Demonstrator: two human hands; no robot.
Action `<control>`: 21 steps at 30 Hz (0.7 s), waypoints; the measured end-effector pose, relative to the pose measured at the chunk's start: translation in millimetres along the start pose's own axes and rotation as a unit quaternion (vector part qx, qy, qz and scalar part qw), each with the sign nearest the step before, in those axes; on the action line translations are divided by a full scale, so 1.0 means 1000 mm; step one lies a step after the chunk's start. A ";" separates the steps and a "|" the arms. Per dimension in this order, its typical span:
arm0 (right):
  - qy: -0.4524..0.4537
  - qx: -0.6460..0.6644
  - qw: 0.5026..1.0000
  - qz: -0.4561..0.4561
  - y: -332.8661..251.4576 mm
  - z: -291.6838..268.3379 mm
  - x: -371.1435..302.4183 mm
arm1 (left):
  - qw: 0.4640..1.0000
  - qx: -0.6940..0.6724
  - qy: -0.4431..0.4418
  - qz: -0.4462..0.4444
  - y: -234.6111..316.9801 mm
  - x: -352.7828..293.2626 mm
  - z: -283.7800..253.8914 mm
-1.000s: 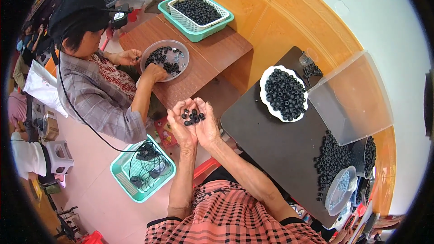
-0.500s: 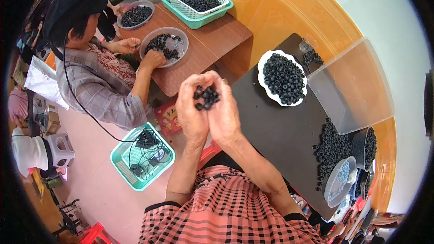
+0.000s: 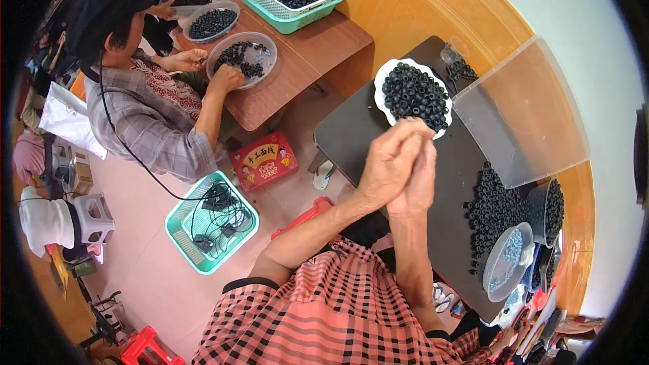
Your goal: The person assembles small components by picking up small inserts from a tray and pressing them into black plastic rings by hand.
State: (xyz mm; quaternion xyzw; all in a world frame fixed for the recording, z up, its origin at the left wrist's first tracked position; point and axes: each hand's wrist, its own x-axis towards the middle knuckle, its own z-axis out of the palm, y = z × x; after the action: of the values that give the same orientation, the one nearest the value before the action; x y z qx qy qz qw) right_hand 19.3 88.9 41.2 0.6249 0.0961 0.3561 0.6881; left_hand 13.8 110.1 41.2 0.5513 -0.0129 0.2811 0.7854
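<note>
My left hand (image 3: 389,169) and my right hand (image 3: 418,186) are pressed together in a closed cup, the left partly over the right. They hang over the near edge of a scalloped white plate (image 3: 379,98). That plate is heaped with small black round parts (image 3: 412,89), some with a hole through them. The inside of my cupped hands is turned away, so the black parts they held a moment earlier are hidden. The plate rests on a dark table (image 3: 439,216).
To the right stand a clear plastic bin (image 3: 531,118), spread black parts (image 3: 497,216), a bowl with blue bits (image 3: 506,267) and a dark tub (image 3: 541,220). At left, a co-worker (image 3: 149,115) sorts parts at a brown table (image 3: 304,67). A green basket (image 3: 213,223) holds cables.
My cupped hands have swung right, from beside the dark table to the plate's near edge. They have closed and turned, and the black parts in them no longer show.
</note>
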 end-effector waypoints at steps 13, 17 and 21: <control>-0.017 -0.535 0.845 -0.012 -0.042 0.110 -0.080 | 0.986 0.094 -0.114 0.072 -0.031 -0.011 0.069; -0.014 -0.760 0.639 -0.119 -0.057 0.129 -0.098 | 0.984 0.096 -0.134 0.061 -0.040 -0.016 0.089; 0.007 -0.730 0.647 -0.220 -0.068 0.121 -0.084 | 0.977 0.116 -0.140 0.113 -0.048 -0.013 0.096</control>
State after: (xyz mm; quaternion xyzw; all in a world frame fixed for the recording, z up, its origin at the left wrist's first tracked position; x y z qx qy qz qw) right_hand 52.9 -55.5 -24.5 -0.1217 -0.0557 0.1536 0.9790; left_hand 53.1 9.4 33.1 0.6673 -0.1523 0.2872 0.6701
